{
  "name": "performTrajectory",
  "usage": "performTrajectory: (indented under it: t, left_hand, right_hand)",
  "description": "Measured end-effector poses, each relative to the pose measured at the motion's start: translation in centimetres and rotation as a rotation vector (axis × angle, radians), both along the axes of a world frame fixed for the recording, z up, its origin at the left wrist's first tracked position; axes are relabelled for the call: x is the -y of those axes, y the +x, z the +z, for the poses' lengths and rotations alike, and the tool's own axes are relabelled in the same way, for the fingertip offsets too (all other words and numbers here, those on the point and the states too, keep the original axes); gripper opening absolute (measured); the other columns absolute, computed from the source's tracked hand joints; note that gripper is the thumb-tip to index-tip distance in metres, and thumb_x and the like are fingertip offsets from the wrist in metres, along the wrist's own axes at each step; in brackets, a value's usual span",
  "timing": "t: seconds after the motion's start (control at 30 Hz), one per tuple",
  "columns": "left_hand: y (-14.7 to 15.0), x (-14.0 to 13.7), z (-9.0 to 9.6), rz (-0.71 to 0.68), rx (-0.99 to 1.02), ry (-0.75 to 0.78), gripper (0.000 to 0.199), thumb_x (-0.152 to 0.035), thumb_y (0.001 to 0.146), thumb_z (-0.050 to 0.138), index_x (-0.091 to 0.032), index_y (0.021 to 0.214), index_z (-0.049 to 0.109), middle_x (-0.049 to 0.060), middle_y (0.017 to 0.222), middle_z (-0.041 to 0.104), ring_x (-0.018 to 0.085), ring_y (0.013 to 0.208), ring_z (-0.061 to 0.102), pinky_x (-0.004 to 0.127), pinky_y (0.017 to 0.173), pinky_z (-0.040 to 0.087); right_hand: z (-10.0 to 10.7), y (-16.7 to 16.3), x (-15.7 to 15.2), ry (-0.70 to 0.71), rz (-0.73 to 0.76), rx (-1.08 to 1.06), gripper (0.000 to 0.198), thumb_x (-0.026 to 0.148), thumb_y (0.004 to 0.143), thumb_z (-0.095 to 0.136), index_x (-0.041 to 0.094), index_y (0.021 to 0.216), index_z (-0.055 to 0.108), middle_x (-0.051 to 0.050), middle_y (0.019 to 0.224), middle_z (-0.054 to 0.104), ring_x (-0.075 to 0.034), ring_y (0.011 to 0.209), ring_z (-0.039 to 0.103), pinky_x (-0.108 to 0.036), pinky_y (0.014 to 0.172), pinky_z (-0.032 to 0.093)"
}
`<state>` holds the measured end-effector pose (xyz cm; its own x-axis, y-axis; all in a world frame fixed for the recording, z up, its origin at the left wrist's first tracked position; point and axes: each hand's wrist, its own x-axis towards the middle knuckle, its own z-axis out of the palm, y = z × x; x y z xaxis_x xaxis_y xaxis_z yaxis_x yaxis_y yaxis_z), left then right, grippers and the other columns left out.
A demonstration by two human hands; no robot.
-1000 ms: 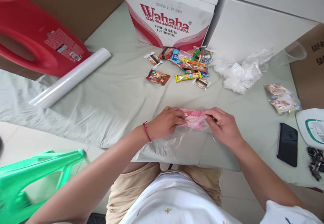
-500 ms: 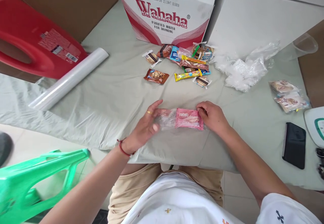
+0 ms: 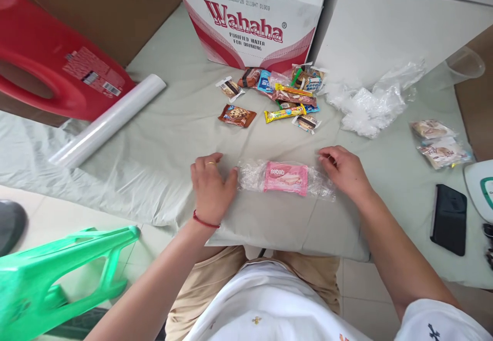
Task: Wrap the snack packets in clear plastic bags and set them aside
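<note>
A pink nabati wafer packet (image 3: 285, 178) lies on the cloth-covered table in front of me. Clear plastic film (image 3: 252, 174) spreads out crumpled from both its ends. Just left of the film is my left hand (image 3: 212, 187), palm down, its thumb spread from loosely bent fingers and close to the film's end. Beyond the film's right end, my right hand (image 3: 344, 172) hovers with curled fingers and a small gap between thumb and forefinger. Neither hand grips anything that I can see.
Several wrapped snacks (image 3: 290, 97) lie before a Wahaha carton (image 3: 250, 27), beside crumpled clear plastic (image 3: 372, 105). A film roll (image 3: 110, 120) lies by a red jug (image 3: 88, 74). On the right are two wrapped snacks (image 3: 441, 146) and a phone (image 3: 449, 220). A green stool (image 3: 77, 259) stands lower left.
Both hands have moved outward, away from the wafer packet. The right hand has let go of its right end, and the film on both sides is now uncovered.
</note>
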<state>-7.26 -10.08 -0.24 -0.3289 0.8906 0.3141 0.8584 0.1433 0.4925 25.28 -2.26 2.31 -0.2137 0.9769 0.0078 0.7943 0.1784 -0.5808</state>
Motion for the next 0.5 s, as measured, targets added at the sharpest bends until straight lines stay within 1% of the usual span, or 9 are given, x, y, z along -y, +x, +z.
performTrajectory:
  t: [0.07,0.13,0.17,0.23,0.27,0.33,0.4,0.43,0.5]
  left_hand:
    - [0.1,0.7,1.3,0.029,-0.072,0.130,0.033,-0.028,0.087,0.062,-0.018,0.118,0.062,0.016,0.115,0.061,0.035,0.113,0.058,0.056,0.100,0.046]
    - [0.9,1.5,2.8,-0.016,-0.152,0.265,0.028,-0.021,0.088,0.059,-0.020,0.116,0.062,0.015,0.115,0.061,0.034,0.114,0.058,0.056,0.100,0.045]
    - [1.5,1.8,3.5,-0.097,-0.182,0.320,0.025,-0.018,0.089,0.059,-0.022,0.113,0.063,0.014,0.112,0.063,0.032,0.113,0.060,0.054,0.099,0.045]
    - [3.1,2.2,4.3,-0.381,-0.200,0.365,0.023,-0.014,0.091,0.057,-0.025,0.110,0.064,0.009,0.109,0.069,0.028,0.111,0.063,0.049,0.097,0.045]
    - [4.0,2.3,4.4,-0.536,-0.196,0.342,0.025,-0.014,0.092,0.056,-0.026,0.112,0.064,0.008,0.111,0.072,0.026,0.113,0.064,0.047,0.097,0.045]
    - [5.6,2.0,3.7,-0.774,-0.187,0.229,0.030,-0.015,0.097,0.051,-0.026,0.120,0.065,0.006,0.124,0.073,0.024,0.122,0.063,0.044,0.101,0.043]
    - [6.6,1.5,2.4,-0.860,-0.201,0.094,0.034,-0.015,0.100,0.047,-0.022,0.128,0.065,0.007,0.136,0.070,0.025,0.130,0.059,0.044,0.105,0.040]
    - [6.9,1.3,1.6,-0.868,-0.211,0.040,0.036,-0.015,0.102,0.045,-0.020,0.131,0.065,0.008,0.140,0.069,0.026,0.131,0.058,0.044,0.104,0.040]
    - [7.1,1.2,0.4,-0.866,-0.222,-0.033,0.038,-0.015,0.103,0.043,-0.019,0.136,0.063,0.008,0.143,0.067,0.026,0.133,0.057,0.043,0.102,0.040]
  right_hand:
    - [0.3,0.8,0.5,0.026,-0.043,-0.053,0.037,0.048,0.100,0.051,0.023,0.118,0.070,-0.010,0.107,0.072,-0.026,0.097,0.066,-0.041,0.085,0.052]
    - [0.5,1.0,1.1,-0.001,-0.004,-0.112,0.050,0.057,0.100,0.049,0.026,0.136,0.062,-0.010,0.118,0.072,-0.029,0.113,0.062,-0.043,0.093,0.051]
    - [0.6,1.0,1.5,-0.031,0.038,-0.119,0.057,0.060,0.098,0.052,0.027,0.144,0.056,-0.010,0.122,0.072,-0.030,0.120,0.059,-0.044,0.096,0.051]
    - [0.7,0.8,2.0,-0.098,0.114,-0.074,0.073,0.063,0.089,0.064,0.027,0.151,0.049,-0.010,0.125,0.071,-0.032,0.123,0.057,-0.044,0.096,0.051]
    - [0.7,0.8,2.2,-0.126,0.127,-0.034,0.076,0.062,0.086,0.069,0.025,0.150,0.050,-0.010,0.121,0.072,-0.032,0.120,0.058,-0.043,0.093,0.052]
    - [0.5,1.0,2.2,-0.169,0.102,0.039,0.062,0.054,0.086,0.069,0.023,0.139,0.061,-0.009,0.105,0.073,-0.030,0.105,0.063,-0.041,0.085,0.052]
    - [0.3,1.6,2.0,-0.182,0.047,0.087,0.038,0.045,0.091,0.060,0.023,0.119,0.072,-0.007,0.091,0.072,-0.026,0.089,0.064,-0.038,0.079,0.051]
    - [0.2,1.9,1.9,-0.176,0.020,0.105,0.032,0.043,0.092,0.057,0.023,0.109,0.074,-0.006,0.088,0.071,-0.025,0.085,0.064,-0.037,0.078,0.050]
    - [0.1,2.7,1.8,-0.149,-0.019,0.123,0.032,0.046,0.094,0.054,0.023,0.101,0.075,-0.007,0.090,0.071,-0.024,0.083,0.063,-0.037,0.078,0.048]
